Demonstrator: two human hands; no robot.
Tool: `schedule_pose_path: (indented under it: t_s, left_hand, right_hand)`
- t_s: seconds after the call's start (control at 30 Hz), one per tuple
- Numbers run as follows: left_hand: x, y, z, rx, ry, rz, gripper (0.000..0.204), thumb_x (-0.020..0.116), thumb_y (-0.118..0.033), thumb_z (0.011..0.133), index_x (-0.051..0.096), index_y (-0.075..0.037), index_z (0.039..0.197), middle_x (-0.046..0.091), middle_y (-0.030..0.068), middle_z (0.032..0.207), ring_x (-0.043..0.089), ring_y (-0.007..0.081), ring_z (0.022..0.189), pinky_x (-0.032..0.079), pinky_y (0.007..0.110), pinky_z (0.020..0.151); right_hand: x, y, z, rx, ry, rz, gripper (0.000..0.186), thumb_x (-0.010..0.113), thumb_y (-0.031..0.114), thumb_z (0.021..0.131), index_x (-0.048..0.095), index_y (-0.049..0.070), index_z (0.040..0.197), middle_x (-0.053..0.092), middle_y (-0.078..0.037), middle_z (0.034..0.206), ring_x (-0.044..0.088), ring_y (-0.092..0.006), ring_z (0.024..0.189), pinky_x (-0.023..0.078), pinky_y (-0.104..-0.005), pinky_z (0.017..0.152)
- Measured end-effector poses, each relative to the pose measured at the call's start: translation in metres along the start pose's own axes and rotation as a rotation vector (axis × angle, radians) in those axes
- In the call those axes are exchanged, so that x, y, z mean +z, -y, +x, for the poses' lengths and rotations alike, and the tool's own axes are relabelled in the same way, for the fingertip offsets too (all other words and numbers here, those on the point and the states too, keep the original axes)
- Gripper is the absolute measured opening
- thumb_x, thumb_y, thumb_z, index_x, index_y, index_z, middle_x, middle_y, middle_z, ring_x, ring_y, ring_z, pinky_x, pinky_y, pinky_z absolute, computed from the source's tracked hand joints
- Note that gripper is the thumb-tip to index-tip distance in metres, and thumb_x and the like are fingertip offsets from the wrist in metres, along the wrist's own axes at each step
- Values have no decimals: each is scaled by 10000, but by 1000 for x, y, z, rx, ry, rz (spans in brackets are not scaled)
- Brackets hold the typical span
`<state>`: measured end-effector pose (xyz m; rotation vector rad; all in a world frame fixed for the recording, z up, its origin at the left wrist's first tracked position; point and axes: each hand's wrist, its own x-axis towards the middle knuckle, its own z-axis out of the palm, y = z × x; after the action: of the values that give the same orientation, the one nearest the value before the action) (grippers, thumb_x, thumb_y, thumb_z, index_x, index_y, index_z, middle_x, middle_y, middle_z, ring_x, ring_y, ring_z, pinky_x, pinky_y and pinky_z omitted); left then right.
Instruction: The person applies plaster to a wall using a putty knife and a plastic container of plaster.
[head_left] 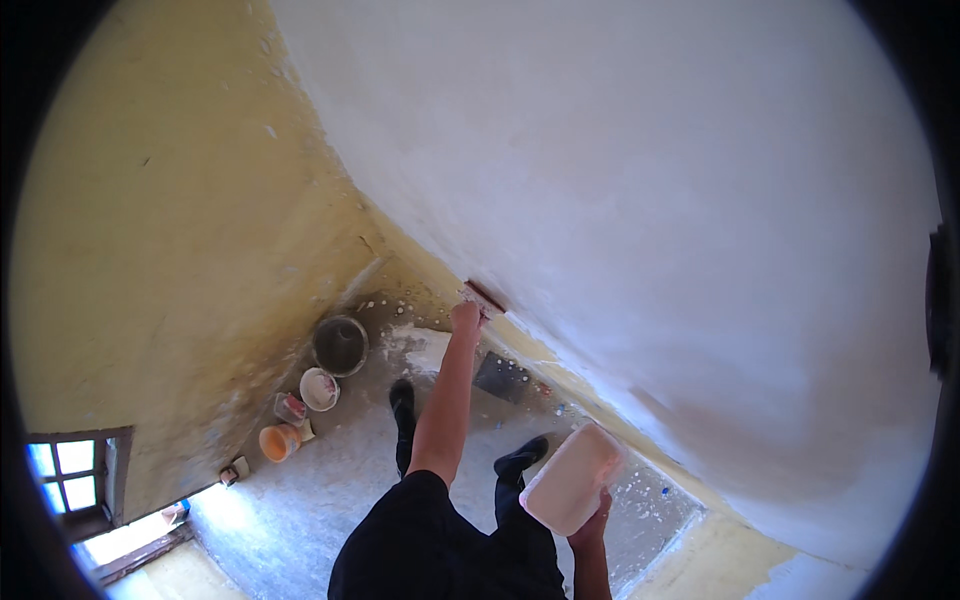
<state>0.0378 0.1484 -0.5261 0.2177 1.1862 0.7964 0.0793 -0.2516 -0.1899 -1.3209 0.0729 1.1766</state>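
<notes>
Here, white wall [640, 160] (yellow below), spattered floor [345, 445].

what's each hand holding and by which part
The left hand holds a flat tool by its near side, exact grip unclear; the right hand holds a pale rectangular tray by its right edge.

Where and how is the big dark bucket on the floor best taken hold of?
Probably by the right stretch of its rim, from above: the dark bucket appears upright with its round mouth open, the yellow wall is close on its left, and the white bucket sits close on its near side.
</notes>
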Motion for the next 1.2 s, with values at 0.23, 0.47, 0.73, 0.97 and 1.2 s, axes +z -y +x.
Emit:
schedule_pose_path:
  t_s: [0.23, 0.47, 0.73, 0.97, 1.2]
  left_hand:
    - [60, -70, -129, 153, 48, 82, 162, 560, 8, 819, 635, 7, 963, 629, 75, 868, 629, 174, 735, 581, 326, 666]
    - [70, -123, -202, 184, 137, 127, 181, 547, 16, 848, 623, 3, 1012, 638, 77, 909, 641, 176, 795, 567, 317, 699]
    - [39, -169, -195, 412, 169, -148, 181, 523, -12, 913, 625, -34, 1061, 642, 33, 971, 622, 143, 871, 516, 285, 741]
    - [14, -52, -52, 971, -478, 869, 314, 543, -121, 900, 589, -6, 1188, 603, 217, 668, 575, 331, 548, 462, 420, 544]
    - [73, 129, -161, 869, -107, 774, 573, 472, 7, 835, 425, -85, 1399, 564, 281, 1153, 631, 416, 822, 507, 454, 677]
  right_hand:
    - [-14, 4, -4, -183, 128, -529, 625, 358, 539, 933, 378, 87, 1364, 520, -103, 1257, 533, -275, 1155, 442, -437, 979]
    - [-26, -8, 14, 40, 52, 176, 653, 355, 571, 917, 376, 99, 1369, 521, -95, 1265, 525, -279, 1177, 441, -442, 977]
    - [-24, -1, 15, -28, 34, 17, 639, 354, 557, 926, 396, 81, 1349, 528, -102, 1239, 546, -262, 1147, 463, -425, 948]
    - [4, 15, 17, -125, 151, -196, 577, 330, 507, 955, 426, 57, 1304, 535, -103, 1213, 556, -239, 1122, 489, -397, 907]
    - [-20, -3, 19, -86, -11, -191, 580, 317, 510, 958, 414, 67, 1319, 532, -111, 1214, 543, -236, 1139, 491, -399, 904]
